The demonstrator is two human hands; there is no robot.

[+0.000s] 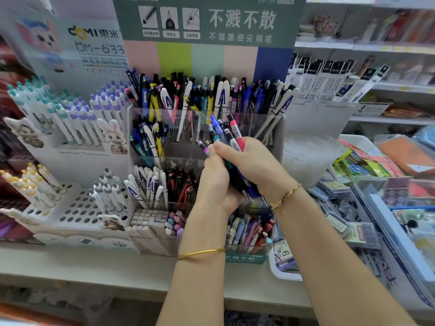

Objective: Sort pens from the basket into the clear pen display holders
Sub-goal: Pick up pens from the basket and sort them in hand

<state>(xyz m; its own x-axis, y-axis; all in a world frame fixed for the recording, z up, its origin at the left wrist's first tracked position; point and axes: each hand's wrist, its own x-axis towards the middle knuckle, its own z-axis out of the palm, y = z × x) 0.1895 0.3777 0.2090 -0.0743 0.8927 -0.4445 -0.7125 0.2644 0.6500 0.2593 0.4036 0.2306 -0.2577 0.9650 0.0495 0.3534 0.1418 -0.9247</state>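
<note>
A bundle of mixed pens (229, 135), blue, pink, black and teal, is held upright in front of the clear tiered pen display holder (277, 147). My right hand (249, 163) grips the bundle from the right with its fingers curled round it. My left hand (214, 182) holds the same bundle from the left and below, its thumb near a purple-tipped pen (204, 149). The holder's tiers hold many pens: white pens marked A (148, 184), black and red pens (183, 184), pastel pens (247, 231). The basket is partly visible as a white rim (280, 271) at lower right.
A white stand with rows of purple- and teal-capped pens (77, 114) is on the left, a perforated white stand (77, 210) below it. Boxed refills (329, 78) stand at the right rear. Bins of stationery (376, 184) crowd the right side. A pale shelf edge (94, 267) runs along the front.
</note>
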